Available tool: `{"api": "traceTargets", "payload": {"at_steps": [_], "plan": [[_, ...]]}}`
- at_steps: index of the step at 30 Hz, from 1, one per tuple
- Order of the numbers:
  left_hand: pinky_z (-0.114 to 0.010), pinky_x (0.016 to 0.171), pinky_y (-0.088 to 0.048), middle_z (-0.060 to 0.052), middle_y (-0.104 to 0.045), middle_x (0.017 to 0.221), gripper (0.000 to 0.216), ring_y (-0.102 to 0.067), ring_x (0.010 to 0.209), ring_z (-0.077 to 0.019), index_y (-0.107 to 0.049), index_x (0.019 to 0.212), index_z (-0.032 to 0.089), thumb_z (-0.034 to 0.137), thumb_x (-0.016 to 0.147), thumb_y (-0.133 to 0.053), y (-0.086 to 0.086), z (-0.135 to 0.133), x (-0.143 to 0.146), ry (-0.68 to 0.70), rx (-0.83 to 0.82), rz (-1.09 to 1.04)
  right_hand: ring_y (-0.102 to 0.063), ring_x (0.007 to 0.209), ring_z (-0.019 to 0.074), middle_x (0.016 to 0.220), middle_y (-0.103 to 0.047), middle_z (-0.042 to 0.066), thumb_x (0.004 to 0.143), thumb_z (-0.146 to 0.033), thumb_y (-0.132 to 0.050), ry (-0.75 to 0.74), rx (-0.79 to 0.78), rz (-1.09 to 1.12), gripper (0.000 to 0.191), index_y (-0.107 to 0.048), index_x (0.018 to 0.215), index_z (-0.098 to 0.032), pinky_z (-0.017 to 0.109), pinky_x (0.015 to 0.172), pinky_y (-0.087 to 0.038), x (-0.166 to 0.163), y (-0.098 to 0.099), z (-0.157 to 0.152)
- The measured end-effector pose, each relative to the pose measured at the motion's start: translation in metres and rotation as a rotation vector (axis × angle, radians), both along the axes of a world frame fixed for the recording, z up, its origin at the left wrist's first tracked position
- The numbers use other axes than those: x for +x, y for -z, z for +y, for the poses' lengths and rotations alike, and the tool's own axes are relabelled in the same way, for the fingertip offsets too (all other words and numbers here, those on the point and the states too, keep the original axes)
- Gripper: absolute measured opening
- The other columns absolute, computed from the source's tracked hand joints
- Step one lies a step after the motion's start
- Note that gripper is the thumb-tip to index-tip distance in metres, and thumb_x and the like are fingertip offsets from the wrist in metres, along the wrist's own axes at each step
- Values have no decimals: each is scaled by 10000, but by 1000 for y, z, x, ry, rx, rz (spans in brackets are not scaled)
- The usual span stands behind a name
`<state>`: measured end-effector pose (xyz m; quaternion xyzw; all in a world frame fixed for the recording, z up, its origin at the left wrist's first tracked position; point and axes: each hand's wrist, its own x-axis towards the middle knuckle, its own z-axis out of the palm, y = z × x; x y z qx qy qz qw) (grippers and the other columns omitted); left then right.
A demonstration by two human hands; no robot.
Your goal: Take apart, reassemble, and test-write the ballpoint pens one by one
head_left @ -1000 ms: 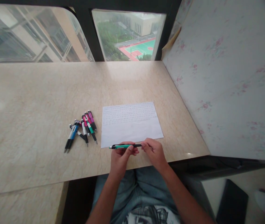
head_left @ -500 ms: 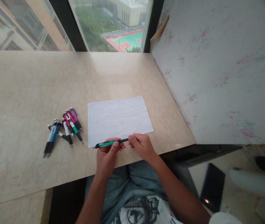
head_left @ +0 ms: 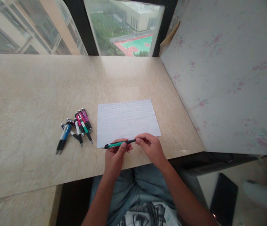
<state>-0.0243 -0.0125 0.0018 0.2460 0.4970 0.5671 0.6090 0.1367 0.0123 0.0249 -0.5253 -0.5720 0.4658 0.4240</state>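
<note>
A green and black pen [head_left: 116,144] lies level between both hands, just above the near edge of a white sheet of paper [head_left: 127,121] with faint handwriting on its upper half. My left hand [head_left: 116,154] pinches the pen's middle with fingers closed. The black right end is pinched by my right hand [head_left: 150,147]. Both hands hover over the beige marble desk [head_left: 37,94] near its front edge. Left of the paper, a heap of several pens [head_left: 75,127] in blue, pink, green and purple rests on the desk.
A floral-papered wall [head_left: 222,72] bounds the desk on the right. Windows [head_left: 124,28] run behind the desk. A dark flat object [head_left: 222,196] stands on the floor at the lower right, beside a pale shoe [head_left: 260,194]. My jeans-clad lap shows below the desk.
Both hands keep the same grip on the pen. Only the camera view has shifted, first left, then back right; paper and pen heap stay put.
</note>
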Motion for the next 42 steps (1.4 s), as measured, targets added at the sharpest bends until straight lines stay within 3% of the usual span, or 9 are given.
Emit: {"api": "traceTargets", "payload": {"at_steps": [7,11,19,23,28,33,36,38,42], "plan": [[-246,624,-516,-42,-716,686,273,-667,631,-140,-712,899,152,335,720,-805,-5,3,0,-60,-19,-150,-677,854,190,903,-714,63,868,-289,-621,56,75,47,96,-669,895,-210,323,777,-553,2,1,3],[-240,628,-514,-33,-709,681,268,-663,633,-132,-711,886,159,343,718,-809,-9,4,0,-67,-27,-181,-662,744,182,827,-712,52,863,-321,-608,153,67,-150,138,-671,895,-202,313,699,-538,9,11,15],[-248,642,-516,-35,-705,697,259,-663,647,-134,-705,905,162,339,737,-793,-4,4,-1,-52,-18,-205,-588,724,173,767,-652,44,808,-130,-549,-25,282,-613,110,-640,798,-192,297,716,-459,-4,18,87],[-250,660,-520,-32,-701,700,259,-662,659,-130,-701,913,163,337,742,-788,-3,3,-1,-56,-18,-215,-596,805,193,821,-667,61,810,-109,-544,-75,281,-761,136,-642,861,-187,306,751,-443,-23,15,115],[-256,670,-518,-35,-701,709,261,-660,666,-133,-703,910,163,343,741,-788,-5,4,-1,-63,-23,-220,-609,866,229,909,-686,103,847,-128,-533,-148,234,-897,163,-660,934,-181,321,730,-442,-33,13,123],[-244,664,-507,-31,-699,704,248,-655,666,-128,-703,908,168,336,745,-786,-4,4,-1,-57,-13,-226,-618,825,207,877,-691,66,837,-147,-585,-127,229,-783,313,-636,1144,-176,305,734,-439,-25,7,114],[-239,660,-506,-26,-695,704,242,-655,667,-124,-701,908,167,328,748,-785,-3,3,-1,-66,-5,-225,-580,670,154,743,-659,16,892,-249,-564,-76,178,-578,164,-668,999,-181,275,679,-427,-16,0,93],[-237,659,-506,-24,-695,704,245,-656,667,-124,-698,914,165,325,749,-785,-3,3,-1,-67,-6,-221,-567,641,139,692,-634,7,936,-327,-514,-117,117,-413,236,-664,831,-177,257,637,-412,-11,-5,74],[-225,663,-503,-26,-702,706,256,-656,667,-118,-695,927,164,328,753,-785,-4,4,0,-46,5,-214,-559,608,128,645,-618,-3,981,-425,-429,-226,-65,-150,394,-647,768,-174,247,611,-406,-8,-7,37]]}}
